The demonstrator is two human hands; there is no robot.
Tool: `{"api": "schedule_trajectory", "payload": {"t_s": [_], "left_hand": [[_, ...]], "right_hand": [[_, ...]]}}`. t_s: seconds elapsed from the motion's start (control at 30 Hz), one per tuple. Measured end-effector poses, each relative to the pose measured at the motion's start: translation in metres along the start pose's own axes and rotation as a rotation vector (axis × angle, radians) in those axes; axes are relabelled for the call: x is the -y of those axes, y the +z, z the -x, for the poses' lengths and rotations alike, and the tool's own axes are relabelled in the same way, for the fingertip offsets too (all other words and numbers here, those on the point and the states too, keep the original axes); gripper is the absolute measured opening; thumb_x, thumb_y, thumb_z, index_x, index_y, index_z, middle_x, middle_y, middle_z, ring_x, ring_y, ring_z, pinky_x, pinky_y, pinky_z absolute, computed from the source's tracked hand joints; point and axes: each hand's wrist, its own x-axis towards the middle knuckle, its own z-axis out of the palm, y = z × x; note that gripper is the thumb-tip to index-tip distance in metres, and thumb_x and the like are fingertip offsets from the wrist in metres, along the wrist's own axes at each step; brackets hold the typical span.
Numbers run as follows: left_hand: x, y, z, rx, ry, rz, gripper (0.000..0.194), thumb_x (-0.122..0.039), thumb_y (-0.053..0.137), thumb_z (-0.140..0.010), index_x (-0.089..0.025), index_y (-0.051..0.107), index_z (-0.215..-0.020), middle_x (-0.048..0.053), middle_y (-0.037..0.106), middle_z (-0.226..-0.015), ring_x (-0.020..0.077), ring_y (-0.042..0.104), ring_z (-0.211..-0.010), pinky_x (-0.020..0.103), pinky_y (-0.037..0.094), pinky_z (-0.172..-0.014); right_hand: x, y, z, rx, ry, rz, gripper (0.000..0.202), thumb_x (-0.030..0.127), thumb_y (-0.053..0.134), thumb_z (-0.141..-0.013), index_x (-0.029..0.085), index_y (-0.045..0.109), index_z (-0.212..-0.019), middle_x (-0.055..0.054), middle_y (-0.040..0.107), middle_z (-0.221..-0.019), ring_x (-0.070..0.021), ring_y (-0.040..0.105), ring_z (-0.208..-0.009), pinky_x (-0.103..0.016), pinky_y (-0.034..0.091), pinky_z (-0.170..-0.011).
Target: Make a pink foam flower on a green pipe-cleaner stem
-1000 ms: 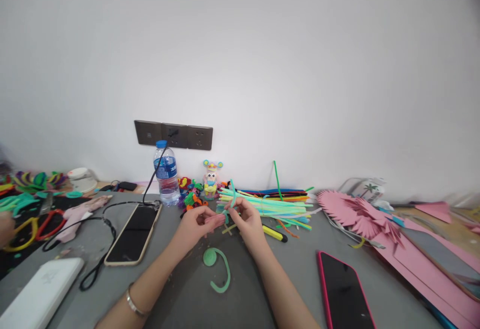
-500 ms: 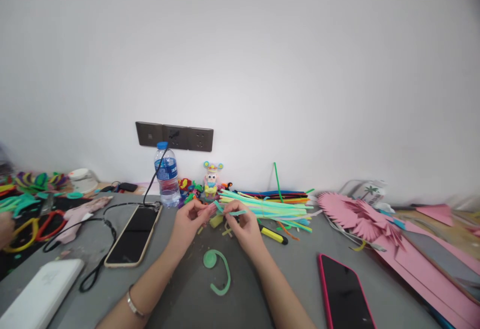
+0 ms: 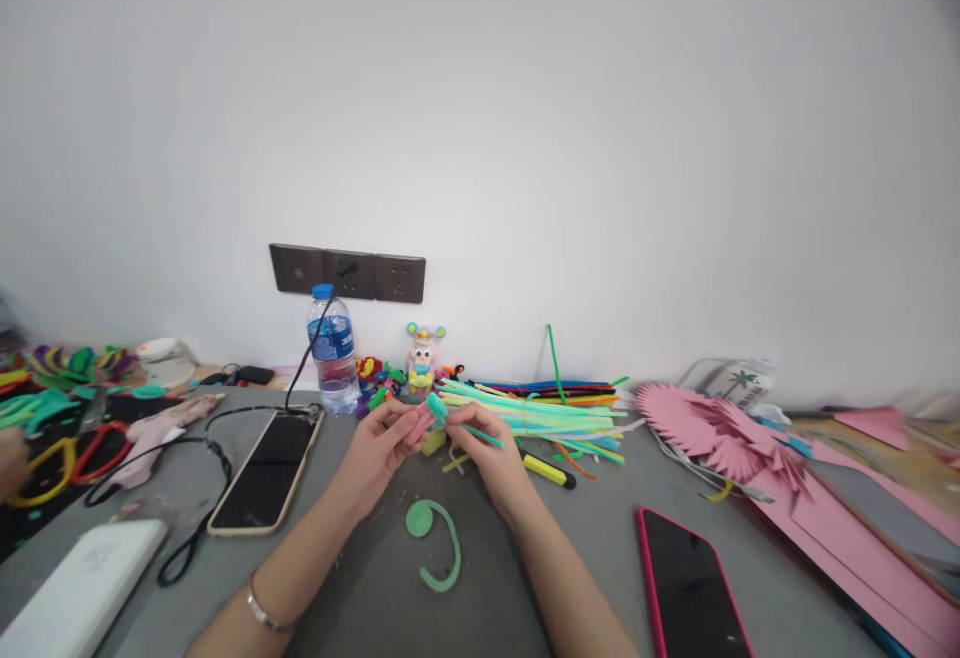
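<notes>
Pinched in my left hand (image 3: 382,448) is a small pink piece (image 3: 424,422) with a teal-green coil (image 3: 436,406) at its end. My right hand (image 3: 487,453) is closed on a teal strip (image 3: 481,435) whose free end sticks out to the right; the coil is right beside its fingertips. Below both hands a green curled strip with a round spiral (image 3: 441,538) lies on the grey table. Behind my right hand is a bundle of coloured pipe cleaners (image 3: 540,413), and a yellow marker (image 3: 547,470) lies just to its right.
A water bottle (image 3: 333,353) and a small figurine (image 3: 423,363) stand near the wall. Phones lie left (image 3: 268,473) and right (image 3: 691,578). A white power bank (image 3: 82,588) and cables are at left, with scissors (image 3: 97,453). Pink folded paper (image 3: 720,438) is at right.
The teal strip is now coiled at the end of the pink piece, which shows more clearly. Its free end has tilted down to the right. My hands have shifted only slightly.
</notes>
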Motion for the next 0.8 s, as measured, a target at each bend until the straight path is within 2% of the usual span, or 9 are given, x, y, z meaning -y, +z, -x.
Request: {"api": "schedule_trajectory", "payload": {"t_s": [0.2, 0.3, 0.4, 0.5, 0.6, 0.73, 0.8], "left_hand": [[-0.002, -0.002, 0.004, 0.104, -0.075, -0.017, 0.028, -0.034, 0.085, -0.061, -0.015, 0.069, -0.074, -0.002, 0.065, -0.061, 0.0081, 0.061, -0.055, 0.014, 0.047, -0.049], [-0.003, -0.004, 0.004, 0.174, -0.076, -0.12, 0.026, -0.033, 0.084, -0.063, -0.015, 0.07, -0.075, -0.001, 0.066, -0.062, 0.009, 0.06, -0.055, 0.015, 0.044, -0.046], [-0.004, -0.007, 0.002, 0.224, -0.034, -0.258, 0.023, -0.033, 0.081, -0.067, -0.014, 0.072, -0.077, 0.002, 0.068, -0.065, 0.0102, 0.06, -0.057, 0.016, 0.043, -0.047], [-0.005, -0.009, -0.001, 0.243, 0.021, -0.388, 0.022, -0.033, 0.079, -0.069, -0.014, 0.073, -0.079, 0.005, 0.072, -0.069, 0.0147, 0.065, -0.063, 0.019, 0.045, -0.05], [-0.004, -0.008, 0.0, 0.275, 0.045, -0.481, 0.02, -0.031, 0.079, -0.068, -0.015, 0.075, -0.078, 0.009, 0.075, -0.078, 0.0215, 0.069, -0.071, 0.025, 0.049, -0.056], [0.001, -0.005, 0.004, 0.327, 0.105, -0.548, 0.017, -0.031, 0.077, -0.069, -0.017, 0.077, -0.078, 0.009, 0.074, -0.079, 0.0229, 0.069, -0.075, 0.031, 0.053, -0.068], [0.002, -0.004, 0.005, 0.35, 0.133, -0.605, 0.016, -0.031, 0.077, -0.07, -0.018, 0.078, -0.079, 0.01, 0.074, -0.079, 0.0226, 0.068, -0.075, 0.031, 0.053, -0.069]], "right_hand": [[0.002, -0.001, 0.002, 0.087, 0.184, -0.264, 0.018, 0.032, 0.079, -0.067, 0.019, 0.071, -0.075, 0.003, 0.059, -0.063, -0.0101, 0.047, -0.055, -0.024, 0.037, -0.056], [0.006, -0.002, 0.003, 0.125, 0.259, -0.386, 0.018, 0.031, 0.081, -0.066, 0.019, 0.07, -0.074, 0.002, 0.062, -0.065, -0.0105, 0.051, -0.058, -0.023, 0.039, -0.058], [0.005, -0.003, 0.003, 0.111, 0.303, -0.402, 0.023, 0.031, 0.083, -0.063, 0.019, 0.069, -0.075, 0.001, 0.063, -0.065, -0.0126, 0.055, -0.06, -0.025, 0.042, -0.063], [0.0, -0.005, 0.001, 0.065, 0.295, -0.335, 0.029, 0.036, 0.084, -0.062, 0.018, 0.07, -0.079, 0.001, 0.064, -0.067, -0.0132, 0.057, -0.062, -0.025, 0.043, -0.065], [-0.003, -0.008, -0.001, 0.032, 0.219, -0.2, 0.03, 0.044, 0.079, -0.067, 0.018, 0.071, -0.081, 0.0, 0.064, -0.068, -0.0141, 0.057, -0.064, -0.026, 0.043, -0.065], [0.0, -0.011, -0.002, 0.095, 0.048, 0.108, 0.035, 0.052, 0.065, -0.079, 0.019, 0.071, -0.07, -0.002, 0.065, -0.065, -0.0183, 0.06, -0.07, -0.031, 0.045, -0.075], [0.003, -0.011, -0.002, 0.123, -0.039, 0.251, 0.041, 0.054, 0.053, -0.086, 0.019, 0.073, -0.076, -0.003, 0.066, -0.069, -0.0198, 0.061, -0.074, -0.033, 0.045, -0.078]]}}
